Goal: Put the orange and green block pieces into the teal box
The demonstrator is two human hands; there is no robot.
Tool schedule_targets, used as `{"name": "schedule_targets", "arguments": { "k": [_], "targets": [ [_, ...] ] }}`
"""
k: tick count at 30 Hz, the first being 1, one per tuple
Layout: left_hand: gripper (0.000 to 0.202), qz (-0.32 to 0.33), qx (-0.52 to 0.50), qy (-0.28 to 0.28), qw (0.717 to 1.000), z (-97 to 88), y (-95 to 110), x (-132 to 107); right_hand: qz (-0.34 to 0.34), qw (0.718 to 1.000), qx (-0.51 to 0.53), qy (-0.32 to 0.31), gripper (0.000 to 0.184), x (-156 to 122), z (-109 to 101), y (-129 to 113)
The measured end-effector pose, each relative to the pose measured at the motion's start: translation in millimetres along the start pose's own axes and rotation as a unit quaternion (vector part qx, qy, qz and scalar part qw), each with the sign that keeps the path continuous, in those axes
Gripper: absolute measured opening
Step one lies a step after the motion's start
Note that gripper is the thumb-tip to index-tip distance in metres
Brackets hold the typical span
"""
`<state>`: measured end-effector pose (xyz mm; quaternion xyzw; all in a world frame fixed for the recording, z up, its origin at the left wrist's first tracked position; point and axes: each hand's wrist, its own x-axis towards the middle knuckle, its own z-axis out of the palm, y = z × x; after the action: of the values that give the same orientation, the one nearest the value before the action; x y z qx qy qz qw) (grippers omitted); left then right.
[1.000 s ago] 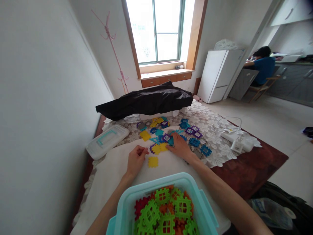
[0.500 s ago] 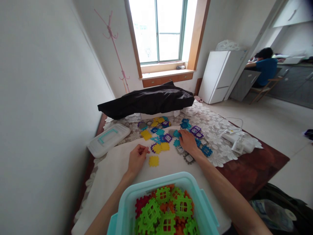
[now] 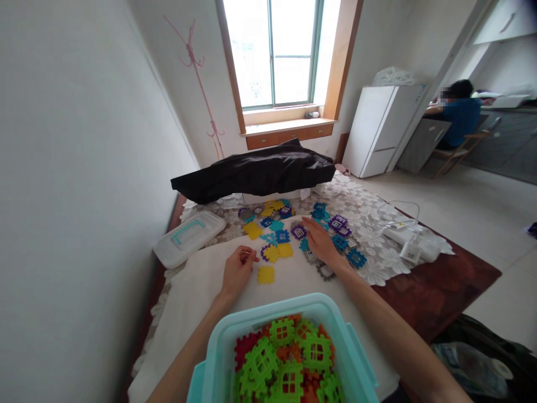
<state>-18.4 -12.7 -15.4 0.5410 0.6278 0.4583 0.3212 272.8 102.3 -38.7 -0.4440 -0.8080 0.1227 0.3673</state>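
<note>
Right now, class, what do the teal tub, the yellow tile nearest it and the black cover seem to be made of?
Teal tub: probably smooth, rigid plastic; its rounded rim looks moulded.
Yellow tile: likely plastic, fairly matte; even colour, regular notched edges.
Black cover: perhaps plastic sheeting or coated fabric, can't tell which; it creases and shines.

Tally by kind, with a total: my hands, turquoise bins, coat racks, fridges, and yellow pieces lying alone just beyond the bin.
Left hand, right hand: 2
Turquoise bin: 1
Lone yellow piece: 1
Coat rack: 1
Fridge: 1
Total: 6
</note>
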Motion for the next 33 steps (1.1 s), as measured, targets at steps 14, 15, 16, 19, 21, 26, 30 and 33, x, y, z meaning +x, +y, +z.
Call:
{"name": "schedule_targets", "arguments": {
  "k": [14, 15, 16, 19, 21, 26, 30, 33],
  "targets": [
    [0.037, 0.01, 0.0, -0.001, 1.0, -1.3, -4, 0, -0.1, 0.971, -0.053, -0.213, 0.048, -8, 9, -32],
    [0.036, 0.011, 0.0, 0.0, 1.0, -1.3, -4, 0, -0.095, 0.972, -0.058, -0.206, 0.042, -7, 8, -34],
    [0.036, 0.012, -0.001, 0.001, 1.0, -1.3, -4, 0, -0.09, 0.975, -0.065, -0.193, 0.037, -5, 7, -36],
    [0.033, 0.011, -0.003, 0.002, 1.0, -1.3, -4, 0, -0.081, 0.982, -0.096, -0.143, 0.031, 1, 8, -43],
    [0.033, 0.009, -0.009, 0.002, 1.0, -1.5, -4, 0, -0.085, 0.984, -0.103, -0.121, 0.027, 9, 12, -51],
    [0.034, 0.0, -0.017, 0.016, 1.0, -2.5, -1, -1, -0.137, 0.978, -0.062, -0.144, 0.023, 53, 37, -80],
    [0.032, -0.005, -0.026, 0.03, 0.999, -3.6, -1, -2, -0.161, 0.965, -0.056, -0.198, 0.043, 107, 70, -100],
    [0.03, -0.009, -0.025, 0.037, 0.999, -5.4, -3, -1, -0.166, 0.955, -0.077, -0.235, 0.059, 142, 98, -109]
  ]
}}
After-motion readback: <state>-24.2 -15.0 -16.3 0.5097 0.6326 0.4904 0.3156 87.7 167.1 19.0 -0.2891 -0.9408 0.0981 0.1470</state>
